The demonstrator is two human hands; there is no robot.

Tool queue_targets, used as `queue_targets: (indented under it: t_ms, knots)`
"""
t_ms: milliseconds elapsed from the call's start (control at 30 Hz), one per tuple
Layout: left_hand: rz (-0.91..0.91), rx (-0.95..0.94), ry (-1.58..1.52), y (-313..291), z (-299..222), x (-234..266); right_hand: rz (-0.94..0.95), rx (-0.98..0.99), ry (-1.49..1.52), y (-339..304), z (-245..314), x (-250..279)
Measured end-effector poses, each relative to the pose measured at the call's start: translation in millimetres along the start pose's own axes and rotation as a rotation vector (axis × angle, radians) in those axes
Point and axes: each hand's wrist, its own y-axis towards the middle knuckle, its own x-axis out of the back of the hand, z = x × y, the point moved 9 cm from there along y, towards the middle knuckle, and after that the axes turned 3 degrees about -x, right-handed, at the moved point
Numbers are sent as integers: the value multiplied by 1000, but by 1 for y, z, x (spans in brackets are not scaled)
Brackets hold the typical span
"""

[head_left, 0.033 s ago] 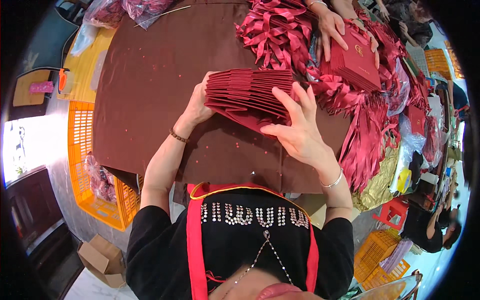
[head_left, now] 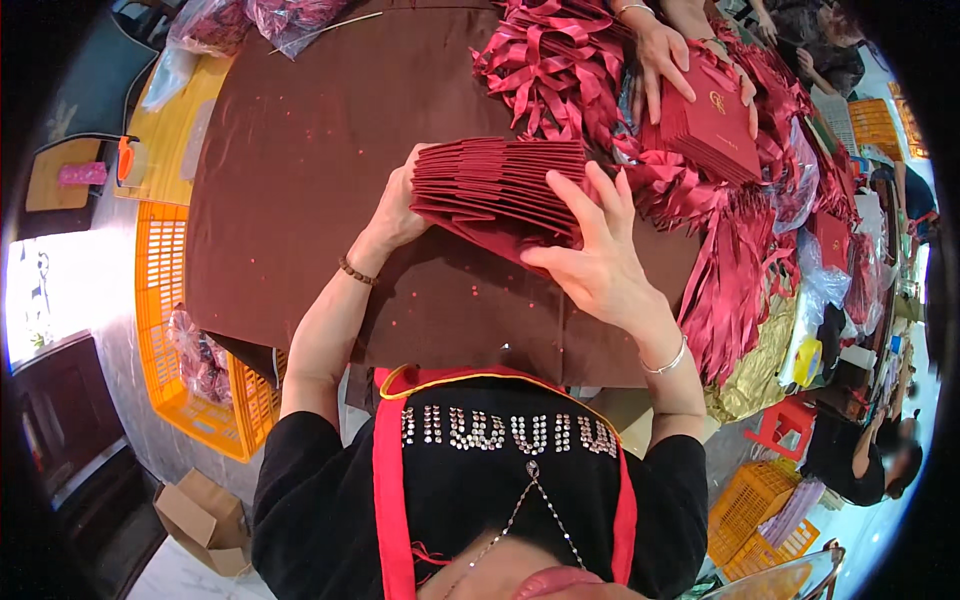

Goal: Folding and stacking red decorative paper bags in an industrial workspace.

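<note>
A thick stack of dark red folded paper bags point(head_left: 490, 185) is held above the brown-covered table, its layered edges fanned toward me. My left hand point(head_left: 402, 205) grips the stack's left end, with most of its fingers hidden behind the bags. At the right end, my right hand point(head_left: 598, 245) has its fingers spread apart. Its thumb lies at the lower bag and its index finger at the layered edges; whether they press on the bags is hard to see.
Across the table at right, another person's hands point(head_left: 665, 60) rest on a pile of red bags point(head_left: 712, 125) with gold emblems. Red ribbons point(head_left: 555, 65) lie heaped beside them. An orange crate point(head_left: 162, 290) stands left of the brown cloth point(head_left: 290, 200).
</note>
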Motion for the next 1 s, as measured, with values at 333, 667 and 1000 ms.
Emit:
queue_targets:
  t_ms: [333,667,1000]
  knots:
    - [-33,12,-37,-6,-2,0,99,29,-443,-4,0,-12]
    - [-11,115,-86,-5,5,-2,44,-78,-365,-61,-55,-20]
    - [7,99,-91,-5,8,-3,-446,-209,672,-70,-77,31]
